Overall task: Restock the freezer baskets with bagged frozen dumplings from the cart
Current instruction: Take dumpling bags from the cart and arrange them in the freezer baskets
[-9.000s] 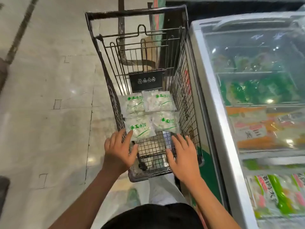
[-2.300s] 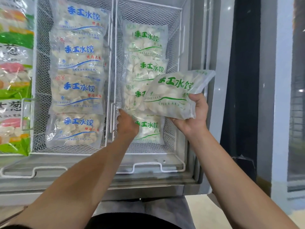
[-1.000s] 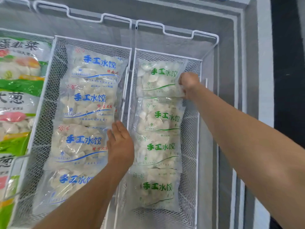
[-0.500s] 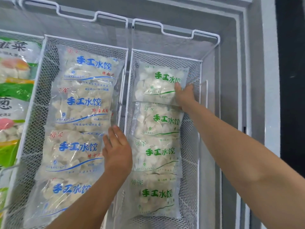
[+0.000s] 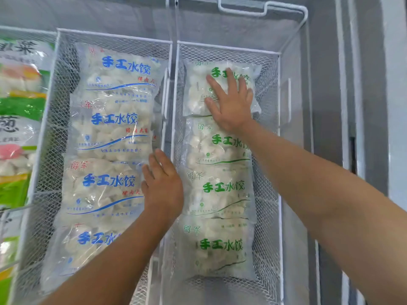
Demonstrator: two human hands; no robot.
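Note:
Two white wire baskets stand side by side in the freezer. The right basket holds a row of clear dumpling bags with green lettering. My right hand presses flat, fingers spread, on the farthest green-lettered bag. The left basket holds several bags with blue lettering. My left hand rests with straight fingers on the rims between the two baskets, touching the edge of a blue-lettered bag. The cart is out of view.
Colourful green and orange food bags fill the section left of the baskets. The grey freezer wall and rim run along the right. A white wire handle arches at the back.
My right hand has let go of the far bag's right edge and now lies flat on top of it. The left hand stays on the divider. The view moved closer.

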